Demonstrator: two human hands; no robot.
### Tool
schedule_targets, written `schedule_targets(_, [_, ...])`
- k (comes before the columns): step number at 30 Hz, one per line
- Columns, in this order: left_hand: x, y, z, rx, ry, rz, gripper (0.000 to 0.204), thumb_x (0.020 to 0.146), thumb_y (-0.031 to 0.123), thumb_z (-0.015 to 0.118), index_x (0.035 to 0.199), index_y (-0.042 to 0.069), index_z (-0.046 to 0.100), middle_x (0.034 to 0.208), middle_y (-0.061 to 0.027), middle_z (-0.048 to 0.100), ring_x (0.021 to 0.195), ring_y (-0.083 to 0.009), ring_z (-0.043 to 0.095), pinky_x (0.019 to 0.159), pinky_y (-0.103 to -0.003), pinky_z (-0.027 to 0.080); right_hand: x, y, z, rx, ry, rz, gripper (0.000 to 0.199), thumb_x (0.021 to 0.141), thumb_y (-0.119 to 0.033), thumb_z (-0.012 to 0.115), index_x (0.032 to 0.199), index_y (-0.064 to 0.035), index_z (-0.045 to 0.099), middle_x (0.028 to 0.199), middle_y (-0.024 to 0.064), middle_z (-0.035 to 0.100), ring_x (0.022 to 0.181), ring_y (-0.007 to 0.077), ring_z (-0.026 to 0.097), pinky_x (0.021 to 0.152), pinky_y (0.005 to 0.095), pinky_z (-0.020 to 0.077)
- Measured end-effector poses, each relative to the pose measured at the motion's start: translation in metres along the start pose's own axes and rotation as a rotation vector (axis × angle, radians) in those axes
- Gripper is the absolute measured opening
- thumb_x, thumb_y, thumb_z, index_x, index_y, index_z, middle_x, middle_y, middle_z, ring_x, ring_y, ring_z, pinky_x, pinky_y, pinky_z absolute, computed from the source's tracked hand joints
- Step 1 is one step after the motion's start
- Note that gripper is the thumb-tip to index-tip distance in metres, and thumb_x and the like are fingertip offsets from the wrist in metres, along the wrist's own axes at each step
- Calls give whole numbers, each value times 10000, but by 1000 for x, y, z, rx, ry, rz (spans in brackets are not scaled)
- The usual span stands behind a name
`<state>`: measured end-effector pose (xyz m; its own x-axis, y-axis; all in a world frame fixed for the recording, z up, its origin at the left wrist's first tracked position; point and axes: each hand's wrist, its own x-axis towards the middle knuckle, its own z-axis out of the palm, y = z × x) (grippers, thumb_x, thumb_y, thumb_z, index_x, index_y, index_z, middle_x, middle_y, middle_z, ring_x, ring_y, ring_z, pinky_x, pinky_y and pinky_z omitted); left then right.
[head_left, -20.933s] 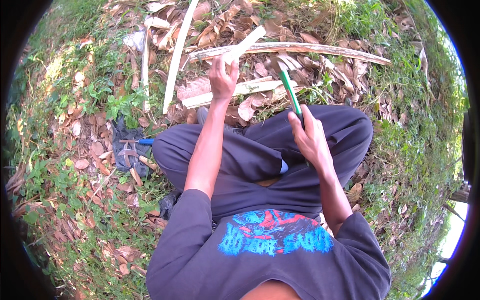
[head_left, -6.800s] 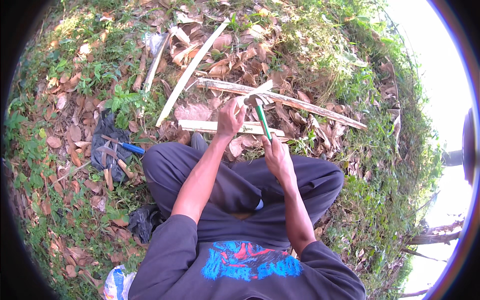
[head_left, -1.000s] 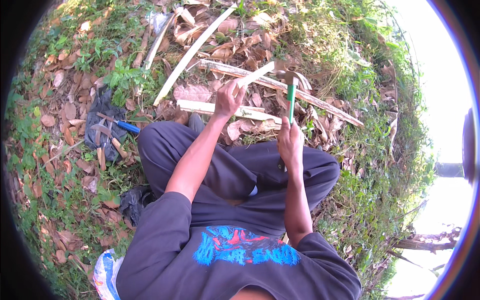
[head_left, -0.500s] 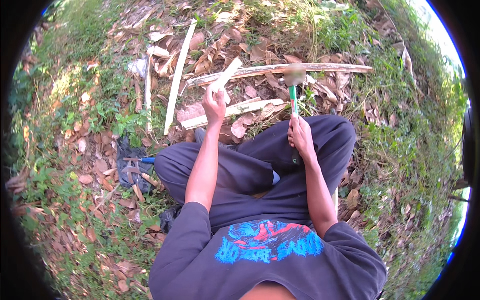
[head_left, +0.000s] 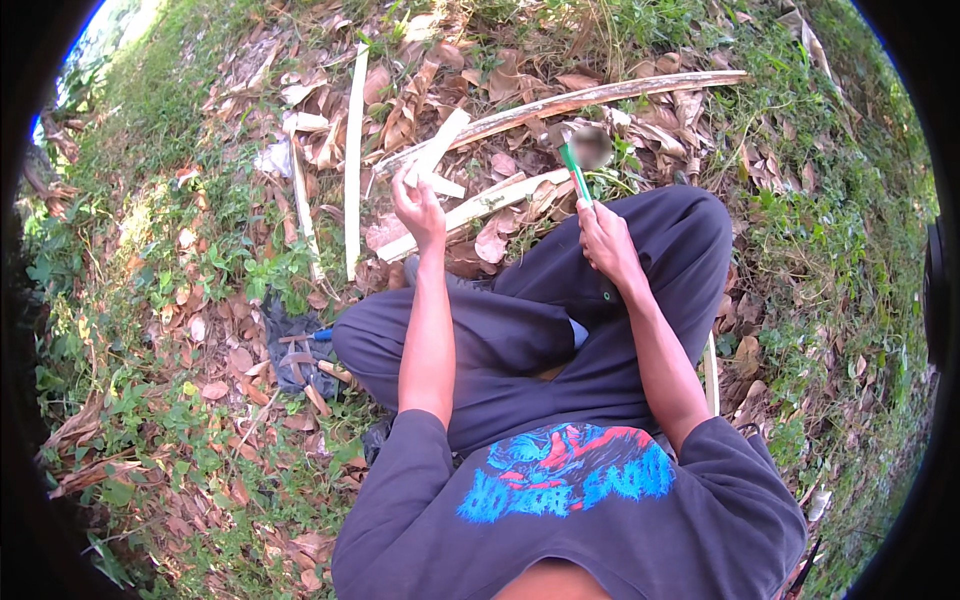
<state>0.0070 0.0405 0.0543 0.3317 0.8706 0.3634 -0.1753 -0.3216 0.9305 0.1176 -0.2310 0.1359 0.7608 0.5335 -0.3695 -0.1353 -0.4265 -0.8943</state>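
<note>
My left hand is closed round the lower end of a short pale wood strip, which slants up and to the right. Its top reaches a long curved strip of rough wood on the ground. In front of my right knee, my right hand grips a green-handled hammer, head pointing away from me. That head is blurred, so its exact shape is unclear. Between the hands, a split pale wood piece lies on the leaves beyond my crossed legs.
A long pale strip and a thinner one lie to the left. Beside my left knee, a blue-handled tool rests by dark plastic. Dry leaves and grass surround me. Another pale strip shows by my right thigh.
The view has turned slightly. The hammer, upright before, now tilts to the left in my right hand. Both hands keep hold of the same things.
</note>
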Motion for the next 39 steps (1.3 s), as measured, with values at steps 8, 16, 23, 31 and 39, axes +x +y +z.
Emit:
schedule_targets(8, [0,-1,-6,297,-46,154,341,956,53,571,1268,-67,500,1183,-238,597,1071,-299,649,814,-366,600,4,7,5,-53,-8,-53,397,1042,-406,464,835,-70,503,605,-18,481,467,63,456,409,248,392])
schedule_targets(16, [9,4,-20,488,-96,121,230,937,113,595,1051,-3,432,929,-199,617,854,-296,683,645,-366,547,5,9,4,-81,-2,-57,404,1041,-407,462,838,-62,510,601,-11,486,464,71,466,407,255,394])
schedule_targets(23, [18,2,-15,402,-294,215,472,996,142,421,1423,-44,346,1085,-269,654,989,-398,662,855,-457,496,9,14,4,-103,2,-74,393,1039,-390,458,841,-55,512,606,0,499,468,83,481,404,262,397])
schedule_targets(31, [26,14,-20,458,-378,146,329,935,126,570,1211,-47,616,1035,-211,697,932,-308,687,767,-381,539,14,22,4,-95,11,-98,407,1036,-404,464,831,-55,499,587,-3,488,455,87,478,403,269,396])
schedule_targets(39, [41,12,-35,374,-478,-78,285,889,69,615,1156,-31,627,1009,-132,728,904,-185,685,790,-311,522,11,12,7,-144,13,-14,415,1022,-374,469,942,24,557,789,308,610,801,507,600,661,535,442])
